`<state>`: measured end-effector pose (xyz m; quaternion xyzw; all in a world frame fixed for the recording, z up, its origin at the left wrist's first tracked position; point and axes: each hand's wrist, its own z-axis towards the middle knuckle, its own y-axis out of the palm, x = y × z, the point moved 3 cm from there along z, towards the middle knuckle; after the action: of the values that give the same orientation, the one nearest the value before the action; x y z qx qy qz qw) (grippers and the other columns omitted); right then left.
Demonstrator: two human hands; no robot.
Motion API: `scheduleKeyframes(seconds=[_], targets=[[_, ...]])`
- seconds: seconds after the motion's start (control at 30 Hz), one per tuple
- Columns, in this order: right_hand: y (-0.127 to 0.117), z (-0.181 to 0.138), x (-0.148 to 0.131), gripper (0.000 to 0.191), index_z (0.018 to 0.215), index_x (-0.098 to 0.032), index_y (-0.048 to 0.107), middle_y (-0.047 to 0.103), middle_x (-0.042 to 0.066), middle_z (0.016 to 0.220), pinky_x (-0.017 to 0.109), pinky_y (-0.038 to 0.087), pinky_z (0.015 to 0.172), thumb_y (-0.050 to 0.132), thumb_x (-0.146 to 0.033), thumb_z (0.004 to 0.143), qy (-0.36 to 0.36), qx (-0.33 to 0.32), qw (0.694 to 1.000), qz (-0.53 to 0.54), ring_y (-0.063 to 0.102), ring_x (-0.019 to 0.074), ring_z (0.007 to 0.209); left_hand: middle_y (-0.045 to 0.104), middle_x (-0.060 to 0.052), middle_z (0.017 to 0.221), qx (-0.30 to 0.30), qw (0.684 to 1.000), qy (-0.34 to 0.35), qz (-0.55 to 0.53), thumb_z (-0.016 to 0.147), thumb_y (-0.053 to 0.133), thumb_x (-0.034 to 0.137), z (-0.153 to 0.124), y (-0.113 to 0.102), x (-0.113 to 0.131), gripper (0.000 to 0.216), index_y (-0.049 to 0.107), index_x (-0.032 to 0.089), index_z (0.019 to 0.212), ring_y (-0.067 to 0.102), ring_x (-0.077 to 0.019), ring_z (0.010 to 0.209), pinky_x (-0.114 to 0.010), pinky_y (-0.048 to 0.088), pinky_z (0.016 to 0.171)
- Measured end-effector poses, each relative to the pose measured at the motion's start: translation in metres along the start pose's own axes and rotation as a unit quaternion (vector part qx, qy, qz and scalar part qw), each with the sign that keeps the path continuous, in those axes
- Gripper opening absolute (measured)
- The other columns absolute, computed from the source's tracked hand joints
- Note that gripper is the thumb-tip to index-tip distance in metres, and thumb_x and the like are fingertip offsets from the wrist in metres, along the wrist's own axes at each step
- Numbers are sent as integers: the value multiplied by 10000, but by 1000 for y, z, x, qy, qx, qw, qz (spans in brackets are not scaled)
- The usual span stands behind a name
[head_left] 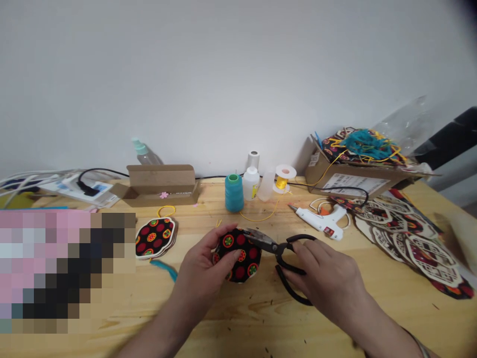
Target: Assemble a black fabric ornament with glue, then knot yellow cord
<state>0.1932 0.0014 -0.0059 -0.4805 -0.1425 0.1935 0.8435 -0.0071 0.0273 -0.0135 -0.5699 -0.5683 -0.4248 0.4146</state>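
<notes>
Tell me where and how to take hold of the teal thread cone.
Best to grasp the teal thread cone around the middle of its wound body, coming from the left. It stands upright, its round side exposed there, while the white plastic bottle crowds its right and a yellow thread curves past its lower right.

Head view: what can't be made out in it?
All in the head view:
Some fingertips of the left hand: hidden behind the patterned patch.
Print on the box label: too small to read.
Lower contents of the cardboard box: hidden by its walls and the heap on top.
Part of the table at left: covered by a pixelated block.
</notes>
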Motion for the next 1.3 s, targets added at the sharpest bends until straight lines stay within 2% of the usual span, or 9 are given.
scheduleKeyframes(seconds=[0.1,0.33,0.57,1.3], targets=[[1,1,0,296,829,-118,607,615,74,725,277,390,550,462,-376,839,3,-4,1000,1,568,192,674,695,-24,951,3,1000,8,1,655,673,246,0,-1,-1,468,554,211,1106,645,-197,850,-341,520,769],[3,1,0,315,769,-132,601,576,65,686,270,361,515,421,-376,855,6,-3,1000,3,532,179,630,699,-24,949,1,1000,2,-2,650,678,239,0,0,-2,481,558,209,1115,653,-185,822,-300,532,723],[4,0,1,312,781,-125,602,568,69,680,273,352,521,429,-373,856,-2,6,1000,-5,517,175,633,694,-17,974,4,1000,16,1,644,679,236,0,-1,-1,460,574,226,1091,646,-176,853,-285,528,744],[5,0,2,304,766,-120,591,531,66,657,276,310,490,401,-332,873,-32,12,998,-52,468,172,632,704,-38,959,10,1000,5,-9,617,710,277,-3,0,-1,513,574,214,1108,660,-206,836,-298,550,698]])
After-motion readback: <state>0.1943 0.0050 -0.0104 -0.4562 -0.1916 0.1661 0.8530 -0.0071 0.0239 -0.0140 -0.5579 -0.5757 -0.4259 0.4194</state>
